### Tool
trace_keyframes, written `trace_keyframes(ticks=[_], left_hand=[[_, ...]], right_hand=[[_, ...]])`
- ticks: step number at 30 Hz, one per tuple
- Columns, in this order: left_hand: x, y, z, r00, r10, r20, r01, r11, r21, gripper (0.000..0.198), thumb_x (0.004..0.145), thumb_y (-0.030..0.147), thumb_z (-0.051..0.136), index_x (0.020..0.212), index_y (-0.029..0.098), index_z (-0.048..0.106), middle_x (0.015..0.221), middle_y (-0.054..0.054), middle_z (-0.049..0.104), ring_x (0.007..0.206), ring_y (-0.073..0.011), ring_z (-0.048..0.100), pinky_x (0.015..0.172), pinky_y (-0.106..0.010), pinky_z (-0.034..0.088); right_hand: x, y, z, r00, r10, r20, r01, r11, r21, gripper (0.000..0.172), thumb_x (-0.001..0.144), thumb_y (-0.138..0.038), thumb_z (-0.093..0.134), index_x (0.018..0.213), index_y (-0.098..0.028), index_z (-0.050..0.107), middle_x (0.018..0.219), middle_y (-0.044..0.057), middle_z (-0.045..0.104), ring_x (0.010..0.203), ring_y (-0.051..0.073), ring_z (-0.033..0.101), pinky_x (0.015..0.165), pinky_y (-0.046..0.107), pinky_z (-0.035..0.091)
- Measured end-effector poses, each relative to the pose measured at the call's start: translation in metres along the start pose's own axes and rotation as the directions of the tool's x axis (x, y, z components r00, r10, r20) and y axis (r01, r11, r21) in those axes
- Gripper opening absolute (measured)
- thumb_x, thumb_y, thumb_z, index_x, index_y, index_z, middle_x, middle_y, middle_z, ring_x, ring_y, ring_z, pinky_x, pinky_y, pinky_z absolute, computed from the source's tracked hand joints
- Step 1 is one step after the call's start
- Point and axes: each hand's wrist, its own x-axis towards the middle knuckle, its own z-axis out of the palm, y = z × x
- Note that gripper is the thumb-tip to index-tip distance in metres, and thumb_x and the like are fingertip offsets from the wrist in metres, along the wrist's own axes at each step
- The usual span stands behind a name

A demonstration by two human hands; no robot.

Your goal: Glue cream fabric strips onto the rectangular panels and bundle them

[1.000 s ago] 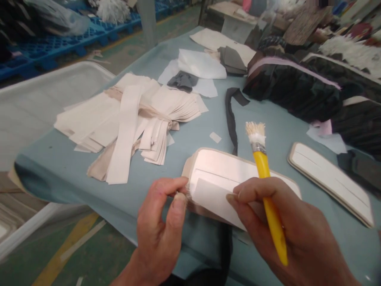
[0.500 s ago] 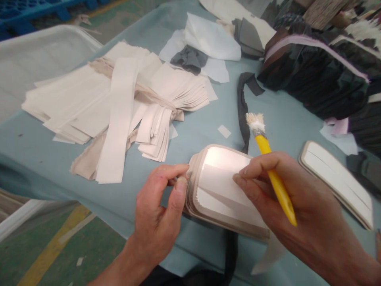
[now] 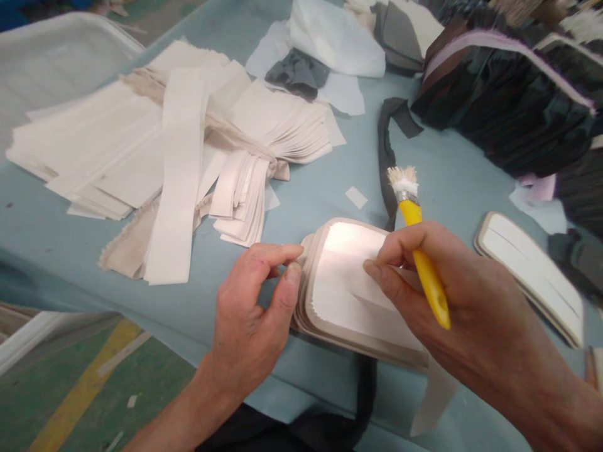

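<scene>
A stack of beige rounded pieces (image 3: 348, 285), topped with white strips, lies near the front edge of the light blue table (image 3: 311, 194). My left hand (image 3: 252, 314) pinches the stack's left edge between thumb and forefinger. My right hand (image 3: 461, 301) rests its fingertips on the white top strip while gripping a yellow-handled brush (image 3: 419, 245), bristles pointing up and away. The brush bristles are pale and stiff.
A heap of cream fabric strips (image 3: 179, 144) covers the table's left half. Black pleated fabric bundles (image 3: 509, 94) sit at the back right. A second beige piece (image 3: 532, 276) lies right. A dark strap (image 3: 387, 150), grey scraps (image 3: 296, 72) and white sheets (image 3: 330, 44) lie behind.
The view has tilted down and closer to the table. My left thumb and finger have shifted slightly along the stack's edge; my right hand has slid up the brush handle.
</scene>
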Motion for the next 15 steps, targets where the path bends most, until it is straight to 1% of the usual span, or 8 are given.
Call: trace_keyframes(ticks=[6, 9, 12, 15], left_hand=[[0.009, 0.006, 0.001, 0.996, 0.068, 0.058, -0.069, 0.998, 0.012, 0.013, 0.103, 0.021, 0.058, 0.105, 0.023, 0.071, 0.100, -0.003, 0.075, 0.094, -0.0178, 0.069, 0.086, -0.033, 0.057], [0.013, 0.008, 0.004, 0.988, 0.125, 0.090, -0.127, 0.992, 0.019, 0.014, 0.100, 0.017, 0.061, 0.105, 0.022, 0.073, 0.098, -0.003, 0.072, 0.093, -0.0165, 0.067, 0.086, -0.031, 0.056], [0.018, 0.008, 0.006, 0.977, 0.166, 0.133, -0.171, 0.985, 0.031, 0.016, 0.097, 0.012, 0.063, 0.105, 0.021, 0.074, 0.092, -0.002, 0.068, 0.086, -0.0147, 0.064, 0.078, -0.028, 0.054], [0.021, 0.009, 0.008, 0.971, 0.150, 0.189, -0.163, 0.985, 0.056, 0.017, 0.094, 0.011, 0.064, 0.103, 0.021, 0.075, 0.086, -0.001, 0.066, 0.078, -0.0144, 0.061, 0.070, -0.029, 0.051]], right_hand=[[0.001, 0.000, 0.002, 1.000, 0.015, 0.022, -0.015, 1.000, -0.003, 0.014, 0.092, -0.015, 0.059, 0.088, -0.027, 0.053, 0.063, -0.008, 0.057, 0.047, 0.010, 0.050, 0.047, 0.023, 0.033], [0.001, -0.001, 0.002, 1.000, 0.012, 0.025, -0.013, 1.000, 0.005, 0.012, 0.092, -0.016, 0.059, 0.088, -0.026, 0.054, 0.064, -0.008, 0.057, 0.047, 0.010, 0.050, 0.047, 0.023, 0.033], [0.000, -0.001, 0.003, 0.999, 0.025, 0.025, -0.025, 0.999, 0.023, 0.011, 0.093, -0.018, 0.058, 0.087, -0.026, 0.054, 0.063, -0.007, 0.057, 0.047, 0.011, 0.051, 0.048, 0.023, 0.034], [-0.001, 0.000, 0.005, 0.999, 0.040, 0.032, -0.041, 0.999, 0.034, 0.008, 0.094, -0.020, 0.059, 0.089, -0.026, 0.056, 0.067, -0.006, 0.062, 0.051, 0.012, 0.057, 0.049, 0.023, 0.037]])
